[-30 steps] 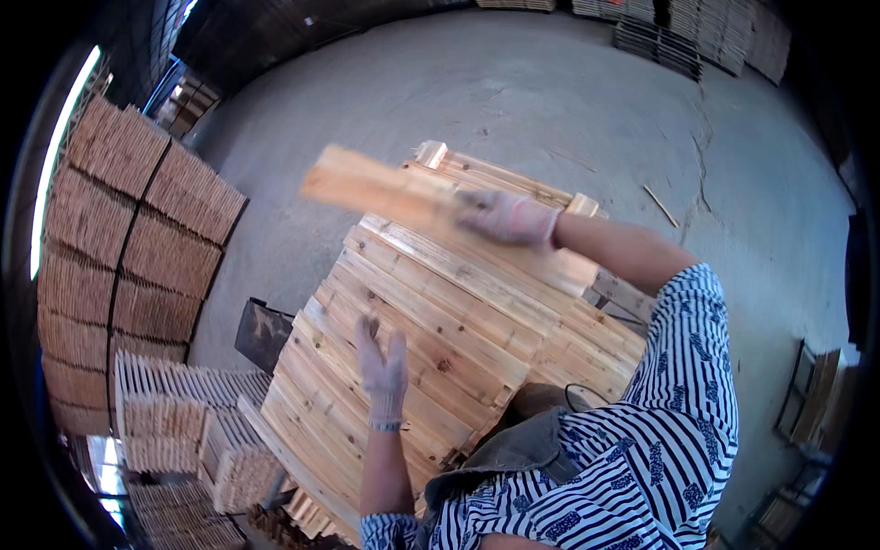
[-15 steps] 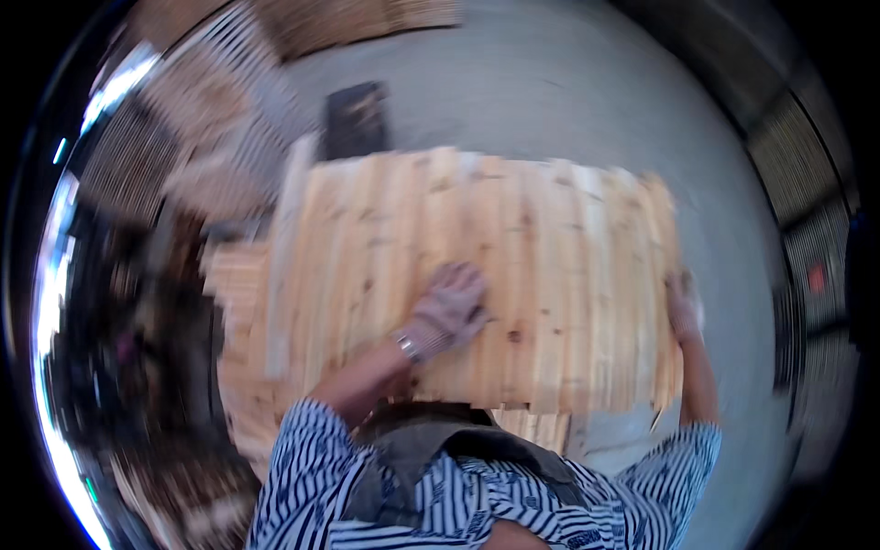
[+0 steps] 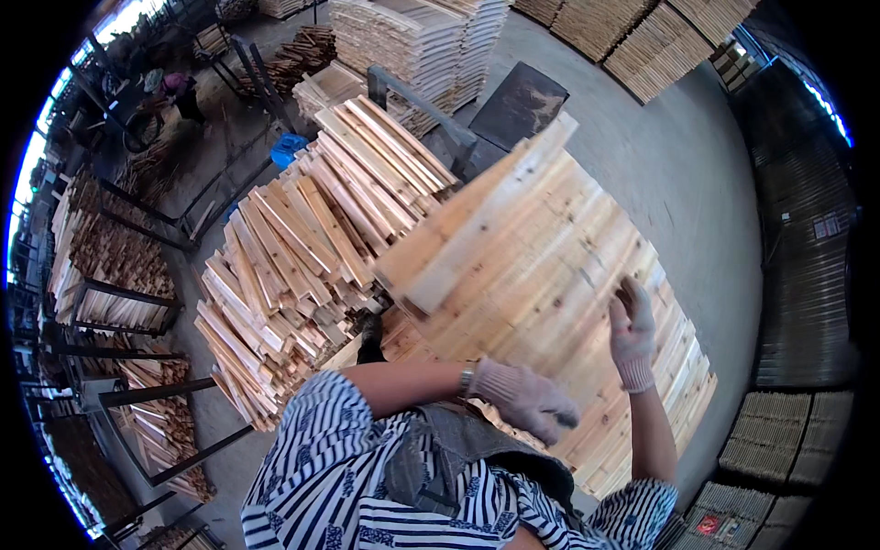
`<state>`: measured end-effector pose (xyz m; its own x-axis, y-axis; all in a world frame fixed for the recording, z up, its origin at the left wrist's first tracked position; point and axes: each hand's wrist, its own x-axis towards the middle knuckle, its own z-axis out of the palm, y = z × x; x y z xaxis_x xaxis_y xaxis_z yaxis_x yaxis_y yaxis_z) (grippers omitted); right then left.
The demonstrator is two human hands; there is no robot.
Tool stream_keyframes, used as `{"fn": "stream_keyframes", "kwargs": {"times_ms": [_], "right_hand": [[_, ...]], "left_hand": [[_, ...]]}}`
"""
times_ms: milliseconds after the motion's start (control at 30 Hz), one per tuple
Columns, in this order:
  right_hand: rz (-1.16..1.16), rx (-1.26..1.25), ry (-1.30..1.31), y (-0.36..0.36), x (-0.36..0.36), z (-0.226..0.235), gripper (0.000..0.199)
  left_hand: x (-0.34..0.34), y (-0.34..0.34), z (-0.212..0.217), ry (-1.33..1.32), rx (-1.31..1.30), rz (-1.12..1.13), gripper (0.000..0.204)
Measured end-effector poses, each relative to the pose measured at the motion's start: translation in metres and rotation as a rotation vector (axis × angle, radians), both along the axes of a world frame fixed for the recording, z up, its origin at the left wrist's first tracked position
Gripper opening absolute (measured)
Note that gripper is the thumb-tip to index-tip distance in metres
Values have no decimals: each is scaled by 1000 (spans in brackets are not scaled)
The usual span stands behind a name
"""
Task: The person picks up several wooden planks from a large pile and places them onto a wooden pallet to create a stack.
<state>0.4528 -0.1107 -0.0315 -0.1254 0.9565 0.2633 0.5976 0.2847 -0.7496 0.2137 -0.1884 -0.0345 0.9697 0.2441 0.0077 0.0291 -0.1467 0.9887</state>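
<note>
A: Item one, where?
B: Laid boards [image 3: 564, 266], pale knotted wood, side by side as one broad sheet in front of the person. Loose board [image 3: 495, 216] on top, toward the sheet's eleven o'clock, its length running from seven to one.

A: Handling?
B: Judged stiff, light singly, not fragile; sawn faces likely dry rather than slippery (splinters probable along the edges, hence gloves). Best hold: mid-length, thumb on one long edge, fingers on the other. An end hold would probably let it swing.

A: Hands?
B: Right hand [image 3: 633, 328], gloved, at three o'clock over the sheet: thumb and fingers apart, nothing held; contact cannot be told. Left hand [image 3: 524, 401], gloved, at six to seven o'clock by the near edge: fingers loosely curved; whether they close on anything, cannot tell.

A: Other stock?
B: Plank pile [image 3: 284, 247], at nine to ten o'clock, planks unevenly stacked.
</note>
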Motion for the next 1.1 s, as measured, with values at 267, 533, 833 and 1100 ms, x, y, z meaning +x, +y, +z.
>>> {"fn": "stream_keyframes", "kwargs": {"times_ms": [267, 533, 833, 1100], "right_hand": [[550, -272, -246, 176, -370, 39, 66], [384, -491, -936, 301, -505, -167, 119], [217, -509, -1193, 346, -511, -299, 134], [227, -583, -989, 380, -478, -318, 122]], "left_hand": [[-296, 16, -40, -1045, -768, 575, 60], [-398, -57, -218, -1132, -1144, 1695, 44], [-366, -120, -349, -890, -1729, 1882, 43], [-343, -105, -374, -846, -1747, 1734, 44]]}}
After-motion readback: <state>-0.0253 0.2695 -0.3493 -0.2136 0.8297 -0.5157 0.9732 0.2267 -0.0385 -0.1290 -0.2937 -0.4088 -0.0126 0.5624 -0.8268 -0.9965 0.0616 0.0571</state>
